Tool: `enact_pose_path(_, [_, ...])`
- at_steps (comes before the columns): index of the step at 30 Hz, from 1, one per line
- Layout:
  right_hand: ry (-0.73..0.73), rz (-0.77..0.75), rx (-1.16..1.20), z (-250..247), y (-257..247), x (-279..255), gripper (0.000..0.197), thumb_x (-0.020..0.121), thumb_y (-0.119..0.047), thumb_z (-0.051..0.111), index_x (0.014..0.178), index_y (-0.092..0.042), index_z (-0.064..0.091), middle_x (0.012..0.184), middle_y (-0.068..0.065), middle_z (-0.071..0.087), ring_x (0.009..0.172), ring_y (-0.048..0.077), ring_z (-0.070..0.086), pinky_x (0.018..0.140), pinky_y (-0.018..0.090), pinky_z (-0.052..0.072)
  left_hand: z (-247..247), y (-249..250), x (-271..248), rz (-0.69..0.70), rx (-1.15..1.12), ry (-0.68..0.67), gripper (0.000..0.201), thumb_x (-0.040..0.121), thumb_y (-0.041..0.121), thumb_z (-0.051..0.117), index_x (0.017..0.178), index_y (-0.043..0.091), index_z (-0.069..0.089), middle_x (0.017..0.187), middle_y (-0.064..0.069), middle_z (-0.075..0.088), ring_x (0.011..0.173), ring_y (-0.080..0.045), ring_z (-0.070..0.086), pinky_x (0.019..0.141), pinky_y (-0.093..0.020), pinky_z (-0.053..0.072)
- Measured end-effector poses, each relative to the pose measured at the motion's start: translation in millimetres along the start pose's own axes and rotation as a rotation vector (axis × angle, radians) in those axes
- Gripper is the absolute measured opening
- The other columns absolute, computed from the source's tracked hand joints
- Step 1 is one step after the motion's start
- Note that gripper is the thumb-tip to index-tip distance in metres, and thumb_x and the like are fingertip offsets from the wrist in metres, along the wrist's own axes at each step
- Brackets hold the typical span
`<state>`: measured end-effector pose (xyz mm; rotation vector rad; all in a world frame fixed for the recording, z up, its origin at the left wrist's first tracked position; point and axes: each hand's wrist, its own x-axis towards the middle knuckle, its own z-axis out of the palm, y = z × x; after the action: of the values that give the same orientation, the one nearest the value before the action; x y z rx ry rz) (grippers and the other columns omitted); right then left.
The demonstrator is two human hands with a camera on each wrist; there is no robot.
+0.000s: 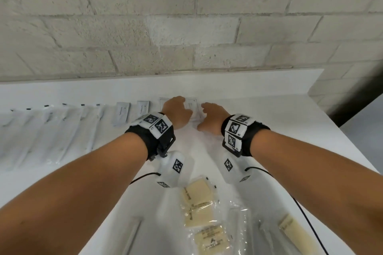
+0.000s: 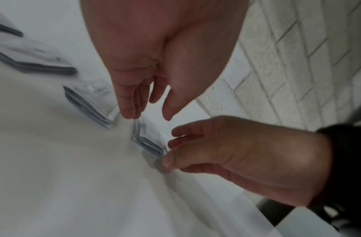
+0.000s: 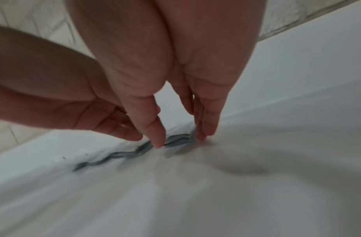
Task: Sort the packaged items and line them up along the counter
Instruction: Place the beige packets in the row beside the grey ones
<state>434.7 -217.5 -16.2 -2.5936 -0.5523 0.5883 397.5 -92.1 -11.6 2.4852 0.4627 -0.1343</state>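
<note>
A low stack of small flat white packets lies near the back of the white counter, at the right end of a row of packages. My left hand reaches over it from the left, and its straight fingertips touch the left edge of the stack. My right hand comes in from the right, with its thumb and straight fingers bracketing the near end of the stack. A second similar stack lies just to the left, partly under my left hand.
Left along the row are two small white packets, then several long clear pouches. A loose pile of clear bags with beige contents lies near me. The brick wall backs the counter, whose right edge is close.
</note>
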Motion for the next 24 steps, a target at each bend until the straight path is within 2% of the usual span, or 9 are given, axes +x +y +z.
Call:
enact_pose_path(2, [0.008, -0.024, 0.031, 4, 3, -27, 0.067, 0.083, -0.022, 0.067, 0.142, -0.01, 0.038, 0.142, 0.008, 0.046, 0.125, 0.026, 0.05, 0.103, 0.032, 0.041, -6, -8, -29, 0.085, -0.076, -0.015, 0.045, 0.094, 0.022, 0.056, 0.136, 0.008, 0.049, 0.135, -0.008, 0.056, 0.127, -0.024, 0.051, 0.108, -0.033, 0.039])
enact_pose_path(4, [0.017, -0.071, 0.052, 11, 7, -59, 0.047, 0.082, -0.023, 0.067, 0.126, -0.013, 0.054, 0.127, 0.007, 0.057, 0.113, 0.024, 0.058, 0.094, 0.031, 0.046, -5, -16, -62, 0.173, -0.038, -0.098, 0.043, 0.092, 0.029, 0.06, 0.132, 0.012, 0.055, 0.132, -0.004, 0.059, 0.121, -0.021, 0.055, 0.105, -0.032, 0.041])
enact_pose_path(6, [-0.049, -0.075, 0.09, 20, 10, -96, 0.029, 0.078, -0.022, 0.07, 0.106, -0.017, 0.063, 0.108, 0.002, 0.064, 0.102, 0.022, 0.063, 0.086, 0.03, 0.05, 5, -27, -93, 0.208, 0.067, -0.222, 0.055, 0.089, 0.044, 0.06, 0.135, 0.014, 0.053, 0.135, -0.003, 0.057, 0.121, -0.019, 0.056, 0.104, -0.029, 0.042])
enact_pose_path(8, [-0.181, -0.062, 0.012, 28, 9, -134, 0.03, 0.072, -0.027, 0.075, 0.099, -0.021, 0.063, 0.102, -0.003, 0.063, 0.097, 0.019, 0.063, 0.082, 0.029, 0.053, 22, -38, -120, 0.22, 0.183, -0.279, 0.072, 0.085, 0.056, 0.059, 0.14, 0.013, 0.047, 0.143, -0.004, 0.048, 0.129, -0.02, 0.048, 0.107, -0.03, 0.039])
enact_pose_path(11, [-0.294, -0.02, -0.151, 41, 7, -178, 0.055, 0.063, -0.034, 0.081, 0.108, -0.023, 0.052, 0.108, -0.006, 0.054, 0.094, 0.014, 0.057, 0.081, 0.03, 0.054, 41, -48, -146, 0.223, 0.235, -0.247, 0.07, 0.084, 0.056, 0.059, 0.141, 0.015, 0.047, 0.143, -0.004, 0.038, 0.135, -0.022, 0.031, 0.112, -0.035, 0.032])
enact_pose_path(14, [-0.254, -0.009, -0.148, 52, 11, -201, 0.067, 0.06, -0.033, 0.086, 0.109, -0.02, 0.043, 0.111, -0.003, 0.049, 0.091, 0.015, 0.055, 0.072, 0.028, 0.051, 46, -51, -159, 0.234, 0.227, -0.181, 0.049, 0.087, 0.049, 0.059, 0.123, 0.017, 0.062, 0.127, -0.005, 0.05, 0.125, -0.025, 0.042, 0.105, -0.037, 0.039])
enact_pose_path(18, [-0.225, -0.009, -0.142, 62, 15, -216, 0.07, 0.068, -0.028, 0.082, 0.126, -0.018, 0.044, 0.111, -0.003, 0.054, 0.097, 0.017, 0.057, 0.083, 0.031, 0.052, 44, -58, -177, 0.185, 0.125, -0.179, 0.033, 0.086, 0.039, 0.064, 0.098, 0.008, 0.064, 0.098, -0.008, 0.061, 0.1, -0.028, 0.058, 0.089, -0.036, 0.047])
enact_pose_path(21, [-0.201, -0.021, -0.127, 68, 17, -222, 0.063, 0.074, -0.024, 0.078, 0.127, -0.018, 0.045, 0.105, -0.004, 0.054, 0.094, 0.017, 0.057, 0.081, 0.029, 0.051, 37, -71, -189, 0.127, -0.104, -0.137, 0.02, 0.087, 0.029, 0.065, 0.091, 0.017, 0.049, 0.083, 0.005, 0.052, 0.078, -0.018, 0.052, 0.074, -0.029, 0.044])
enact_pose_path(24, [-0.229, -0.009, -0.185, 71, 16, -228, 0.056, 0.076, -0.027, 0.076, 0.124, -0.017, 0.048, 0.114, -0.001, 0.056, 0.103, 0.019, 0.057, 0.088, 0.03, 0.051, 26, -78, -198, 0.074, -0.324, -0.033, 0.015, 0.086, 0.023, 0.064, 0.086, 0.02, 0.05, 0.078, 0.0, 0.056, 0.068, -0.019, 0.052, 0.064, -0.028, 0.043])
